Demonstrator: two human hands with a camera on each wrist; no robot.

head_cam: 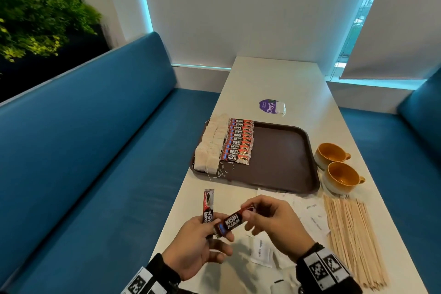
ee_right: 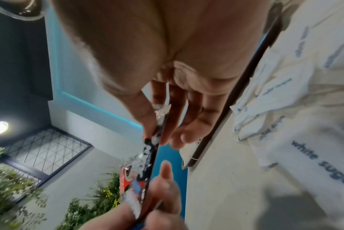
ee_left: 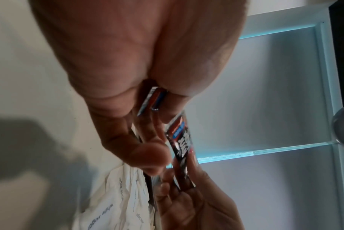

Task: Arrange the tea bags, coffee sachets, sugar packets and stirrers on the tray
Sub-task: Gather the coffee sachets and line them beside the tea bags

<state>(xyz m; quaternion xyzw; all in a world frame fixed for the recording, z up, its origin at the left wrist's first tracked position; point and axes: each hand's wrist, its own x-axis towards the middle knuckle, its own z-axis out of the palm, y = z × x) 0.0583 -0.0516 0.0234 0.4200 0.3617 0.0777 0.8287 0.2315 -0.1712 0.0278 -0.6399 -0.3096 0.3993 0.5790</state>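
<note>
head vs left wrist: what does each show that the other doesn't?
Head only: the brown tray with rows of tea bags and coffee sachets, two cups, the stirrers, a second sachet in the left hand.

Left wrist only: the left palm close up, with a sachet end tucked under the fingers.

Both: the held sachet, pinched by the right hand, and the sugar packets.

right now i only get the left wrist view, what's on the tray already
Observer: Tea bags along the tray's left side, a column of coffee sachets beside them; the rest is bare.
Operator: stirrers on it yet
Observer: No, the stirrers lie on the table, right of the right hand.
Operator: anything else near the tray
Observer: Two cups stand on the table off its right edge.
</note>
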